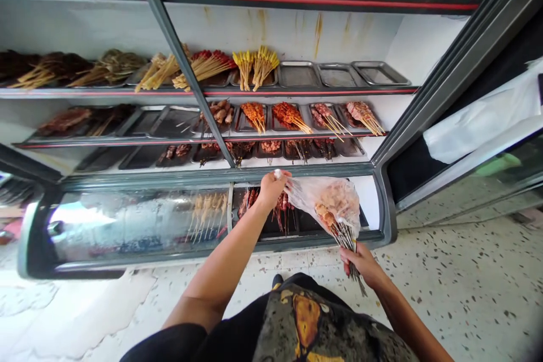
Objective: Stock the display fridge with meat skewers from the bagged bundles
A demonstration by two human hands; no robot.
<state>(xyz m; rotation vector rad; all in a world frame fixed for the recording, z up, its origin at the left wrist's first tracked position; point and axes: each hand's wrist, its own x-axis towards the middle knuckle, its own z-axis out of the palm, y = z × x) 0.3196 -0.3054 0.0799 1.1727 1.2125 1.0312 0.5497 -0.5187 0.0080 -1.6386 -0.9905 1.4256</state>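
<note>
My right hand point(360, 263) is closed around the lower ends of a bundle of meat skewers point(347, 237). A clear plastic bag point(311, 189) covers the meat end of the bundle, and some pale orange pieces show at its opening. My left hand point(274, 188) pinches the gathered far end of the bag and stretches it out to the left. Both hands are in front of the refrigerated display case point(297, 169), over its open lower bay. Below my left hand, dark red meat skewers point(283, 212) lie in that bay.
Shelves hold metal trays point(299, 74) and bundled skewers, such as yellow ones point(265, 65) and orange-red ones point(289, 116). A sliding glass panel point(139, 218) covers the lower left bay. White plastic bags point(479, 119) hang at right. Speckled floor point(449, 277) surrounds my feet.
</note>
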